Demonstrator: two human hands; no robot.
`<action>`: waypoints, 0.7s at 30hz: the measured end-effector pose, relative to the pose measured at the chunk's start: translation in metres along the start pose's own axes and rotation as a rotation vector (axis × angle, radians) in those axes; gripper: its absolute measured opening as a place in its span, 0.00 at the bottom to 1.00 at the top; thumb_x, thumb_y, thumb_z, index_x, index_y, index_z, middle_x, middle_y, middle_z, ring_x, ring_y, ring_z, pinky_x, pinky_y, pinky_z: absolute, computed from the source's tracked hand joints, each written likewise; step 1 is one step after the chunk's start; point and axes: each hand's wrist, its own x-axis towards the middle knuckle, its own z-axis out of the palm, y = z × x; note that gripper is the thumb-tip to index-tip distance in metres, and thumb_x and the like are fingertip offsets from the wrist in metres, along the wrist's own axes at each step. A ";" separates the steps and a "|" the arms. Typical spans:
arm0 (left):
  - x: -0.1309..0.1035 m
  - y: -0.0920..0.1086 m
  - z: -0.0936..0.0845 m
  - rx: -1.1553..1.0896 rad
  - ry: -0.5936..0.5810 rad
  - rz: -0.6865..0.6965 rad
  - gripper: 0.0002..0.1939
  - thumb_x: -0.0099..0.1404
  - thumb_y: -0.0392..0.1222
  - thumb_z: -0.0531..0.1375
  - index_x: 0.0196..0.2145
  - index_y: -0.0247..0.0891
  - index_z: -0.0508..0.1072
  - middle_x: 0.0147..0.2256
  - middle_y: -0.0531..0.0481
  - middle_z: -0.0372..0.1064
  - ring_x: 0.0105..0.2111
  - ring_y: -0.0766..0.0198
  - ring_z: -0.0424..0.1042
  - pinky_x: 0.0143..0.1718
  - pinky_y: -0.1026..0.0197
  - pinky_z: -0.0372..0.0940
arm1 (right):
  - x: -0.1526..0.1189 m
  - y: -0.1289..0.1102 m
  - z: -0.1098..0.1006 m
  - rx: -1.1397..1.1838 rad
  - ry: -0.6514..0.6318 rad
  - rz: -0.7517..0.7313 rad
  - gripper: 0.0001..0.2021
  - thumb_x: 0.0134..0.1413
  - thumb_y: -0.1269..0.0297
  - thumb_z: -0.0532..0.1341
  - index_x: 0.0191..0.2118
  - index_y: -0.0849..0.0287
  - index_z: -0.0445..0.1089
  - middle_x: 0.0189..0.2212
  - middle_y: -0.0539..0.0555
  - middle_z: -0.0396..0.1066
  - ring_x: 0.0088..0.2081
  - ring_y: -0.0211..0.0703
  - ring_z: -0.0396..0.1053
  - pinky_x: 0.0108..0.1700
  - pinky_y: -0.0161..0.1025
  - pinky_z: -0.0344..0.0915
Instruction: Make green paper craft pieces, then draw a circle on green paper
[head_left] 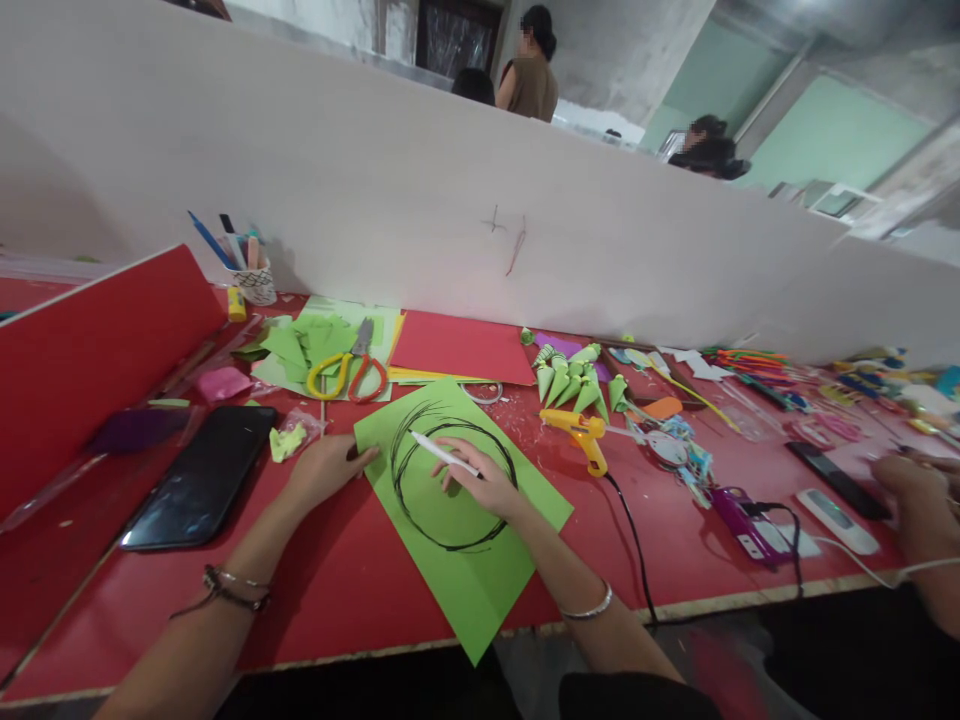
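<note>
A green sheet of paper [480,600] lies at an angle on the red table, with a rough circle of several black lines drawn on it. My right hand [480,480] is over the circle, its fingers closed round a white pen [442,453] that points to the upper left, the tip near the circle's upper left line. At the sheet's left edge rests my left hand [330,472], thumb reaching onto the paper and fingers partly bent; it holds nothing that I can see.
A black phone [201,478] and a red board [105,370] are at left. Scissors [349,372] lie behind the sheet. To the right are a yellow glue gun [581,430] with its cord, green paper cones [570,380], a purple device [750,525] and another person's hand [919,490].
</note>
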 end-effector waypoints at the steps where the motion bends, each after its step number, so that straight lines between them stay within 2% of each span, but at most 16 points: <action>1: 0.000 0.000 0.000 -0.001 -0.003 -0.001 0.21 0.60 0.54 0.45 0.23 0.38 0.67 0.23 0.48 0.70 0.25 0.62 0.68 0.24 0.65 0.53 | -0.001 0.000 -0.002 -0.022 -0.003 -0.002 0.18 0.55 0.65 0.51 0.52 0.56 0.59 0.36 0.53 0.69 0.32 0.35 0.66 0.34 0.36 0.65; 4: 0.001 -0.001 0.001 0.013 -0.015 -0.012 0.22 0.61 0.54 0.44 0.21 0.38 0.67 0.21 0.48 0.70 0.24 0.62 0.68 0.24 0.65 0.54 | -0.006 0.001 -0.007 -0.066 -0.049 0.045 0.15 0.53 0.67 0.52 0.47 0.59 0.65 0.32 0.53 0.70 0.28 0.35 0.64 0.29 0.33 0.61; 8: 0.001 -0.002 0.003 0.022 0.001 -0.007 0.22 0.60 0.55 0.44 0.22 0.38 0.66 0.22 0.47 0.71 0.24 0.61 0.69 0.25 0.65 0.55 | -0.007 0.000 -0.010 -0.148 -0.178 0.089 0.16 0.52 0.69 0.51 0.46 0.59 0.67 0.29 0.51 0.71 0.21 0.31 0.57 0.22 0.29 0.53; 14: 0.000 0.000 0.001 0.039 -0.013 -0.024 0.23 0.61 0.54 0.44 0.19 0.38 0.64 0.22 0.47 0.70 0.24 0.62 0.68 0.26 0.65 0.54 | -0.004 -0.004 -0.009 -0.263 -0.206 0.044 0.17 0.52 0.70 0.51 0.47 0.56 0.66 0.28 0.49 0.70 0.21 0.31 0.54 0.22 0.28 0.51; 16: 0.000 0.000 0.000 0.049 -0.018 -0.033 0.23 0.61 0.54 0.44 0.19 0.37 0.64 0.22 0.47 0.70 0.25 0.62 0.68 0.26 0.65 0.54 | -0.004 -0.002 -0.008 -0.280 -0.160 0.039 0.17 0.52 0.68 0.51 0.48 0.56 0.65 0.27 0.49 0.68 0.22 0.32 0.55 0.23 0.29 0.51; 19: 0.001 0.000 0.000 0.053 -0.008 -0.034 0.22 0.60 0.54 0.45 0.20 0.37 0.65 0.23 0.46 0.70 0.25 0.61 0.68 0.25 0.65 0.54 | -0.004 0.003 -0.007 -0.317 0.028 0.026 0.18 0.53 0.66 0.51 0.51 0.55 0.62 0.26 0.50 0.65 0.21 0.32 0.53 0.22 0.30 0.50; 21: 0.001 0.000 0.000 0.059 0.001 -0.028 0.22 0.60 0.54 0.45 0.21 0.37 0.66 0.23 0.46 0.70 0.25 0.61 0.68 0.25 0.65 0.54 | -0.004 0.004 -0.007 -0.329 0.092 0.036 0.19 0.54 0.65 0.51 0.52 0.55 0.61 0.25 0.50 0.64 0.20 0.33 0.52 0.21 0.30 0.49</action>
